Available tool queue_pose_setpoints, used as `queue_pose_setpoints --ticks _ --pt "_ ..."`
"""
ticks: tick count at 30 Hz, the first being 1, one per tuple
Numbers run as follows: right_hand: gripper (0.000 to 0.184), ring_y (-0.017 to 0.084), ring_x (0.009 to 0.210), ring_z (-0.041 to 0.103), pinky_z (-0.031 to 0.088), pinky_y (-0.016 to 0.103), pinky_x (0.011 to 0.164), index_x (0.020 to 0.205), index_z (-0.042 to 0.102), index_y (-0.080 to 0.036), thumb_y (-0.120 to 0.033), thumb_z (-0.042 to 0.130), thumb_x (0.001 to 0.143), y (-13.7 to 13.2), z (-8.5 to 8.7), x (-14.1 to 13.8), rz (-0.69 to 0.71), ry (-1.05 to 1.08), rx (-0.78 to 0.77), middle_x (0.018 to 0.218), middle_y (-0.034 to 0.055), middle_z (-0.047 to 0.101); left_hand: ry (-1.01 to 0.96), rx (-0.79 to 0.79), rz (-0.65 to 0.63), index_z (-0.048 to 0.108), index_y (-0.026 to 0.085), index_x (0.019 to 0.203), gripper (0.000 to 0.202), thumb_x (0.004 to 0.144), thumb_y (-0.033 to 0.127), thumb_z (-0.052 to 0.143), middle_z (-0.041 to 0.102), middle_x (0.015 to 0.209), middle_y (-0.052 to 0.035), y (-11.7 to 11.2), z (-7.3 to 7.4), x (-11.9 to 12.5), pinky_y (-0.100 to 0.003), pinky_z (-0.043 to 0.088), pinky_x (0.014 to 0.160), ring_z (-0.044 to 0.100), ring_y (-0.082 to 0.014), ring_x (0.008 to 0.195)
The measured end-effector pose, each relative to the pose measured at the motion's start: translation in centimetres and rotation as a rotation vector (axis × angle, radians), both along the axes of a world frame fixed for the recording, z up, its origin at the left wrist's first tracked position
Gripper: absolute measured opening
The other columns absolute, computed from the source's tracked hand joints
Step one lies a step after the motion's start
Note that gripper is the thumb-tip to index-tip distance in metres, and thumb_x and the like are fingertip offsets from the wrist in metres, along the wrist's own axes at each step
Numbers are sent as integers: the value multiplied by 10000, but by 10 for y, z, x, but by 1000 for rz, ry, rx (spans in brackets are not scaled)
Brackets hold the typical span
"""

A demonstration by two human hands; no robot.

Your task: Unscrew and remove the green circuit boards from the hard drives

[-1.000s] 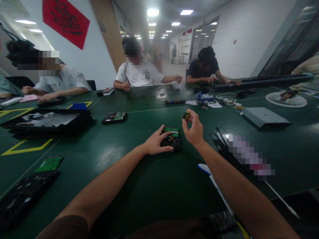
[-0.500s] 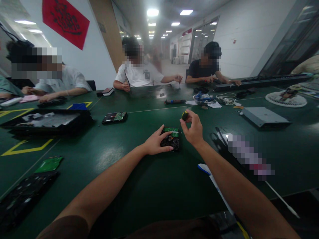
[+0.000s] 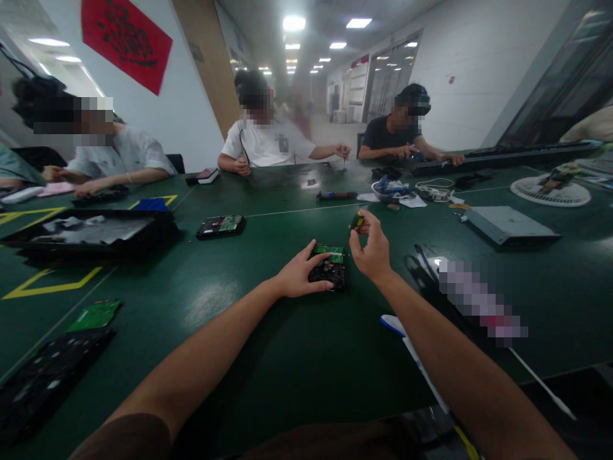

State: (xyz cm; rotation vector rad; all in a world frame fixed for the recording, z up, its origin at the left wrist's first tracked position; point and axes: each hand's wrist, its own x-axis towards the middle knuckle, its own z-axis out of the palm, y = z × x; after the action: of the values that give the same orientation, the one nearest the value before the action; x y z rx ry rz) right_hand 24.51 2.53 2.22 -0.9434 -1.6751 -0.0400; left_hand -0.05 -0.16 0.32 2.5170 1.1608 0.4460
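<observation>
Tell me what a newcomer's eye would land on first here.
Probably the bright red sheet with black writing, tilted on the wall at upper left. Next, at the centre, the left hand lies spread over a dark device with a green circuit board, while the right hand, just beside it, holds a black-and-yellow handle. A white round grille on the table at far right also stands out.

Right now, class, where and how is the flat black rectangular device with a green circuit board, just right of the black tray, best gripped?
Probably by the long near and far edges of the black device, from above and the near side, using the left hand once free: it lies flat, its green circuit board facing up, near edge unobstructed.
</observation>
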Motion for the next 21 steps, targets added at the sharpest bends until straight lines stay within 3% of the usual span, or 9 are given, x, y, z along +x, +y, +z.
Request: queue_pose_setpoints --ticks 6,21 --pt "561 260 997 676 637 486 861 1471 410 -286 -340 620 953 0 0 0 -22 -6 12 1318 126 604 -5 9 4 383 279 1578 970 796 797 628 15 1725 -147 -1 1 0 -567 277 1228 170 -437 1556" --pt "547 271 1062 666 621 486 903 1489 395 -265 -320 576 976 1 -1 2 -19 -12 4 1350 139 590 -1 -4 -3 382 282 1578 973 791 796 636 -5 1727 -138 -1 1 0 -575 284 1226 183 -458 1546"
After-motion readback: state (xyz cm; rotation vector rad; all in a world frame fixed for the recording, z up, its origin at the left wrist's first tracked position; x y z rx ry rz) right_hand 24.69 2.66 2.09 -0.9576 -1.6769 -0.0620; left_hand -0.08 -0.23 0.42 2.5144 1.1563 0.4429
